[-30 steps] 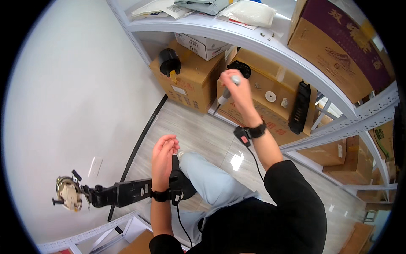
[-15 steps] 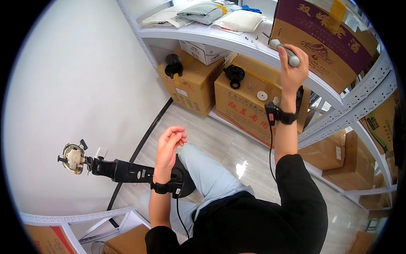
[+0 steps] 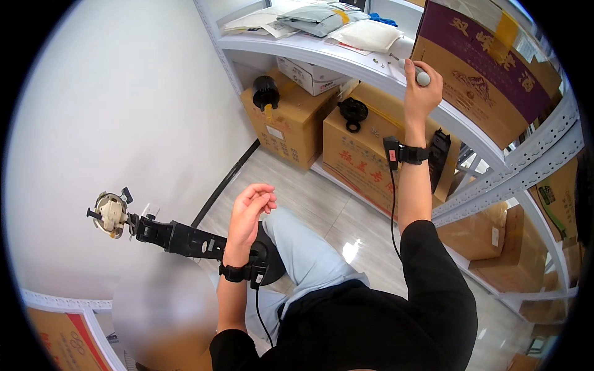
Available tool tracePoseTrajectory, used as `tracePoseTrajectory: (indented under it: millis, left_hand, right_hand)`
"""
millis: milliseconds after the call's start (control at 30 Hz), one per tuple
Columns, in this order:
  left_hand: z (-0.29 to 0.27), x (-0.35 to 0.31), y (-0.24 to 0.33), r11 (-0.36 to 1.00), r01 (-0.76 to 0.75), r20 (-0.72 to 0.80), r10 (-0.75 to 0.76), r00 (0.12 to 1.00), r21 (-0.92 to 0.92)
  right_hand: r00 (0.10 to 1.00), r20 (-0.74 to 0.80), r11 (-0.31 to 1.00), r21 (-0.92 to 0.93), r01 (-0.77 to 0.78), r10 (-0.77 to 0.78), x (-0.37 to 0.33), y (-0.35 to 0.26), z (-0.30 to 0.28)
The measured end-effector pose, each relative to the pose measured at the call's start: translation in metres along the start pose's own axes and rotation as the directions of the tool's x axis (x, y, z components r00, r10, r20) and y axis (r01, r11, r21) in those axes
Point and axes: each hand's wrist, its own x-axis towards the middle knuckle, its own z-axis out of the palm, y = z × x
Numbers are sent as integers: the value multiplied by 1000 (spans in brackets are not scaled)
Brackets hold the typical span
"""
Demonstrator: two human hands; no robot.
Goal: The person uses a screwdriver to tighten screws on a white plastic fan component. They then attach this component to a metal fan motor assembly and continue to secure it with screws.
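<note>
My right hand [image 3: 422, 94] is closed around the grey handle of a screwdriver [image 3: 423, 79], held over the front edge of the white shelf [image 3: 297, 48]. The screwdriver's thin shaft points left, towards several small screws [image 3: 375, 61] lying on the shelf. My left hand [image 3: 249, 213] hovers by my bent knee, its fingers curled in and pressed together; whatever they may hold is hidden. Beside my left wrist, a black stand arm [image 3: 185, 240] reaches left and ends in a cream, round motor-like part [image 3: 111, 215] with a metal rim.
Under the shelf, cardboard boxes carry a black cylindrical housing [image 3: 266, 93], a black round part [image 3: 353, 110] with a ring, and a long black piece [image 3: 440, 151]. Mailing bags [image 3: 318, 21] and a brown-purple carton [image 3: 482, 80] stand above. A blurred grey shape [image 3: 161, 309] shows at lower left.
My right hand has drawn slightly left and down relative to the carton, the screwdriver still in its grip. The left hand keeps its curl. A blurred grey shape has appeared at lower left.
</note>
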Motion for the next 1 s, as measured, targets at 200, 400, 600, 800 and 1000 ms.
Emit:
tracePoseTrajectory:
  millis: [200,400,600,800,1000]
  left_hand:
    - [0,-3,3,999,-34,-7,34,999,-16]
    - [-5,-11,34,990,-144,-25,144,989,7]
    - [-24,-49,105,898,-339,-118,318,941,-279]
    - [-54,-112,116,866,-474,-297,415,860,-159]
    - [-61,-145,106,803,-592,-492,488,721,-71]
  right_hand:
    - [982,84,916,355,-186,167,-2,-34,-9]
    - [872,455,456,747,-484,181,-47,-111,-44]
    - [625,781,65,623,-779,-4,-121,-196,-41]
    - [511,858,-62,507,-860,-60,-167,-251,-34]
    - [510,850,-84,503,-860,-135,-193,-279,-32]
